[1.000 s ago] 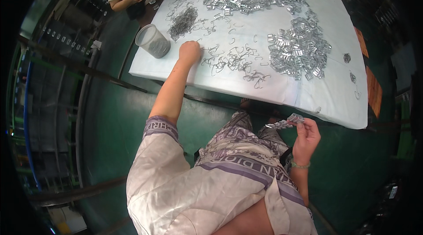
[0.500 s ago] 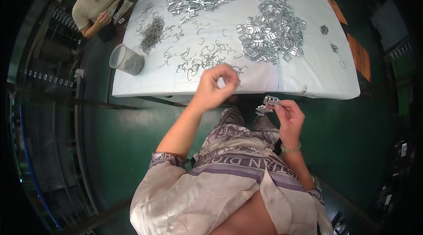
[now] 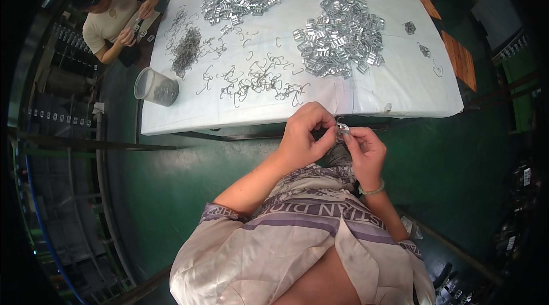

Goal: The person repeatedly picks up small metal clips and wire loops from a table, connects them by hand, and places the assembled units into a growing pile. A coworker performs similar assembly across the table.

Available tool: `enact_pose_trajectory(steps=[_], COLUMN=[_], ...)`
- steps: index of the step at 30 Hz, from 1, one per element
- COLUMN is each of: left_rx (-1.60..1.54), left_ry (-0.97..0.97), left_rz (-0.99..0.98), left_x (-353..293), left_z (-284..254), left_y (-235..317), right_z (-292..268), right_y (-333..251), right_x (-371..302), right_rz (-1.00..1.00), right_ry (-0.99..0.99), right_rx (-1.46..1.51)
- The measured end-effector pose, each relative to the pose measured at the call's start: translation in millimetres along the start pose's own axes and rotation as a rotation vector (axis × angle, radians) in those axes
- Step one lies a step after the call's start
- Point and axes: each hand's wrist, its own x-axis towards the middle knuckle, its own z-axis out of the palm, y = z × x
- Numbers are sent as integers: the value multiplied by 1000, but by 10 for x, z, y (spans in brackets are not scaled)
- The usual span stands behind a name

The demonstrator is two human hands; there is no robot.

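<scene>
My right hand [image 3: 368, 153] pinches a small shiny metal piece with slots [image 3: 342, 128], shaped like a buckle, just off the table's near edge. My left hand [image 3: 309, 135] meets it from the other side, thumb and forefinger closed at the piece's edge. A thin curved wire hook [image 3: 338, 118] shows at those left fingertips; the rest of it is hidden. On the white-covered table [image 3: 229, 115] beyond, loose wire hooks [image 3: 260, 83] lie scattered. Farther right is a big heap of the same slotted metal pieces [image 3: 341, 36].
A translucent plastic tub [image 3: 155, 87] stands at the table's left corner, near a dense pile of small wire parts [image 3: 186, 53]. At the far left a co-worker [image 3: 117, 16] holds a piece in both hands. Orange-brown boards [image 3: 457, 60] jut out along the right side.
My left hand has come down and right from above the hooks to the metal piece in my right hand. The co-worker's hand has left the heap and joined their other hand.
</scene>
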Motion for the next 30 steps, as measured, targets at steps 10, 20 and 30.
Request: enact_pose_trajectory(steps=[10, 20, 30], left_rx=[-119, -388, -326], left_ry=[-14, -10, 2], left_rz=[146, -1, -90], left_x=[-14, -189, -274], left_z=[25, 79, 11], left_y=[-123, -233, -78], right_z=[-16, -242, -23], right_y=[-18, 435, 1004], right_x=[31, 529, 1487], right_rz=[81, 68, -98], right_ry=[-29, 56, 0], right_rx=[49, -203, -923])
